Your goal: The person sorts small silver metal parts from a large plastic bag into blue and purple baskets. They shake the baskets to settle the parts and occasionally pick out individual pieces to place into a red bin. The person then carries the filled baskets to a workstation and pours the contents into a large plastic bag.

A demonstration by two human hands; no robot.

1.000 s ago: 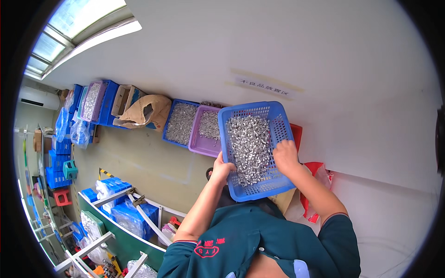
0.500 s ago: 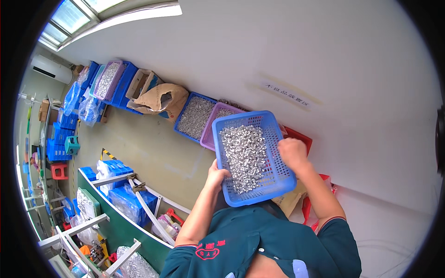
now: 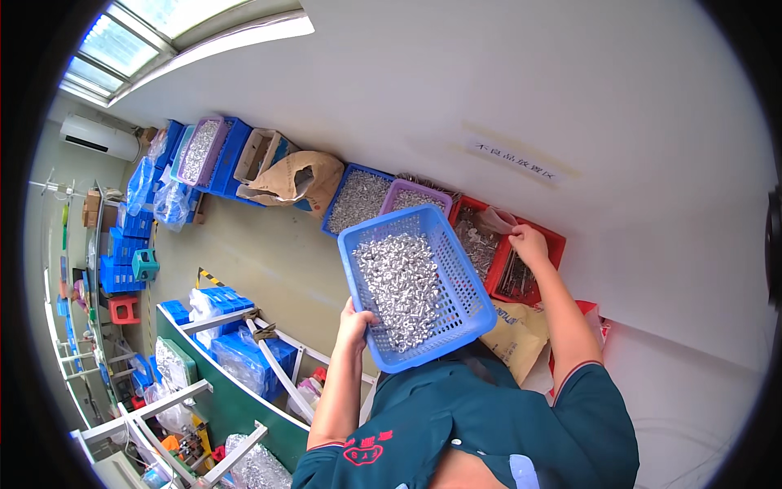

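Blue plastic mesh forms the basket (image 3: 419, 285), which is held up in front of the body and tilted, loaded with a heap of small silvery metal parts (image 3: 399, 285). The left hand (image 3: 356, 322) is closed on the basket's near left rim, thumb over the edge; that grip carries the whole load. The right hand (image 3: 529, 243) is off the basket and reaches into the red bin (image 3: 554, 244) against the wall, fingers curled at its contents; whether something is pinched there cannot be told.

Along the wall on the floor a purple bin (image 3: 415, 196) and a blue bin (image 3: 358, 196) of similar parts are set just beside the red bin, with a brown paper sack (image 3: 297, 179) further left. A tan sack (image 3: 517, 334) lies below the basket, near the red bin.

As a judgement, the step in hand is best done with the basket kept level: with one hand at the rim and the heap lying toward the lower side, a further tilt could let parts spill over the edge. The rim would be better gripped nearer its middle, or the basket braced against the body, while the other hand works in the bin. Slow movement is advised, since loose parts slide readily on mesh.
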